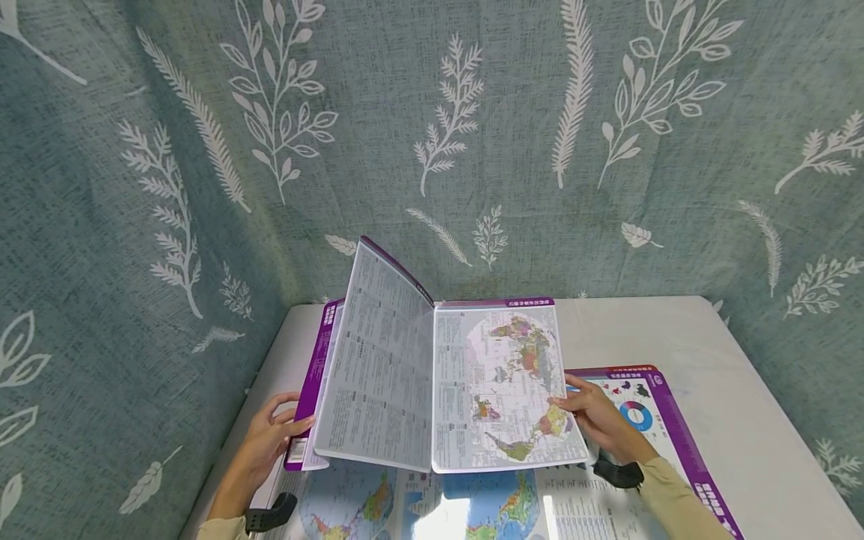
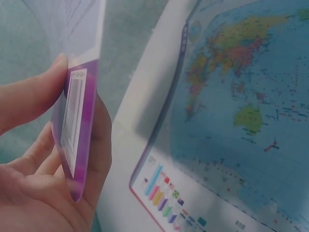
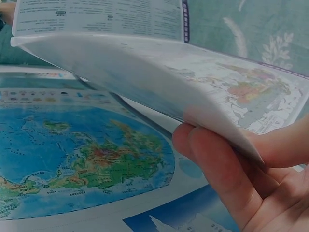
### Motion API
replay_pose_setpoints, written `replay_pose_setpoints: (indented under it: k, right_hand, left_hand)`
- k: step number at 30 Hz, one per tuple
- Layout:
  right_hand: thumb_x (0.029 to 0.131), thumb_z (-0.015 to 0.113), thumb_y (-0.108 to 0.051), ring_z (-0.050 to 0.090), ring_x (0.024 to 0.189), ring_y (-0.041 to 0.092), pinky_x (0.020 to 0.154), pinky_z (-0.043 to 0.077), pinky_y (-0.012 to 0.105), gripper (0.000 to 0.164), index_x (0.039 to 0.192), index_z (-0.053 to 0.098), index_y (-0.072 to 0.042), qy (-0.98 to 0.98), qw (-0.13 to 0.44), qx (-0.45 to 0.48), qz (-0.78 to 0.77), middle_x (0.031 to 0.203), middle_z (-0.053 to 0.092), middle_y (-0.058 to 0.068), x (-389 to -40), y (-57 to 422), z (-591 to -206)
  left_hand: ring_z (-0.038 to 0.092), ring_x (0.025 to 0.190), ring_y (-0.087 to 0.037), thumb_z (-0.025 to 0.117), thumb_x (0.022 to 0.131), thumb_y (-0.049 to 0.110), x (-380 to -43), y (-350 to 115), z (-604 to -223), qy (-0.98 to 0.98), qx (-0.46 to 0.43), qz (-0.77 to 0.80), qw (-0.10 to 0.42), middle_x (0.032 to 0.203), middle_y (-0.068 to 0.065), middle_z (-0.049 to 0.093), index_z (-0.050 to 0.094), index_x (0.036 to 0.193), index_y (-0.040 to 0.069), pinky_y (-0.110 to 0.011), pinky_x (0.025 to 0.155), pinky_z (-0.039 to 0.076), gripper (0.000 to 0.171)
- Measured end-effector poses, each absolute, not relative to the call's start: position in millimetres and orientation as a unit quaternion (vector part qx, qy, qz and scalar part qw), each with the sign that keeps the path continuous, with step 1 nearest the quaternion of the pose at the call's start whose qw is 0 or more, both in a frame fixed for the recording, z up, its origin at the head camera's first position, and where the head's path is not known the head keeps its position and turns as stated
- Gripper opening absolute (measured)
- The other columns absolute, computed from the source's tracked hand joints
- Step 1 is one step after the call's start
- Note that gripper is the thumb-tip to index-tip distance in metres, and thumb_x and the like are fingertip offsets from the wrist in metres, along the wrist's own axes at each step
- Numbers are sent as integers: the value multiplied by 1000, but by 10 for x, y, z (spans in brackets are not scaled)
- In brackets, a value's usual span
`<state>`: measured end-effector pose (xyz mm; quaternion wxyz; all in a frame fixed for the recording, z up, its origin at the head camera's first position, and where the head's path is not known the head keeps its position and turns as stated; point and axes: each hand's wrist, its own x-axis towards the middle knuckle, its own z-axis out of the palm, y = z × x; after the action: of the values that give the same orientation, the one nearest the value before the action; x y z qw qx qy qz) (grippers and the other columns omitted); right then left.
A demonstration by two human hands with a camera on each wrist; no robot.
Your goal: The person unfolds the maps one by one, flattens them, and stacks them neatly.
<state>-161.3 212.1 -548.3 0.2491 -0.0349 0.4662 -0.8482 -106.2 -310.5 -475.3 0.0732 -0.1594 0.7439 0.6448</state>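
Note:
A folded laminated map (image 1: 509, 390) stands partly unfolded above the table, a purple band along its edges. Its right panel shows a small world map beside text; the middle panel (image 1: 385, 367), covered in text, tilts up. At the left edge my left hand (image 1: 266, 435) pinches the purple cover strip, thumb on one face and fingers behind. A barcode (image 2: 75, 125) shows beside that thumb in the left wrist view. My right hand (image 1: 604, 420) pinches the right panel's edge, thumb on top and fingers (image 3: 217, 169) underneath.
Under the folded map lie large flat sheets with world maps (image 1: 502, 502), glossy with glare. A purple-bordered sheet (image 1: 682, 420) extends to the right, a red edge showing behind it. The white table (image 1: 763, 405) meets a green leaf-patterned cloth (image 1: 513, 150) at the back and sides.

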Motion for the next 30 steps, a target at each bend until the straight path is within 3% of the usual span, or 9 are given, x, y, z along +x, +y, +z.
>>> replay_pose_setpoints:
  k: [17,23,30]
  right_hand:
    - [92,45,11,61,105,19,89,49,34,76,147,-6,5,495,238,-27,-835,114,59,3,-1541,2262,-5460]
    - [91,46,11,59,109,22,90,48,37,78,148,-7,3,482,249,-22,-840,117,61,5,-1497,2308,-5461]
    - [91,47,11,59,106,16,91,47,31,80,147,-9,4,507,228,-8,-831,119,55,4,-1452,2357,-5436]
  left_hand:
    - [62,87,-23,71,85,16,-1044,-3139,-4776,747,-169,638,76,104,-5,67,34,134,8,-37,76,44,62]
    - [62,86,-24,71,85,15,-1013,-3173,-4805,745,-177,639,71,103,-6,67,35,132,8,-38,75,47,60]
    - [61,87,-24,72,84,16,-949,-3216,-4827,740,-185,642,71,103,-6,66,35,133,8,-38,75,46,61]
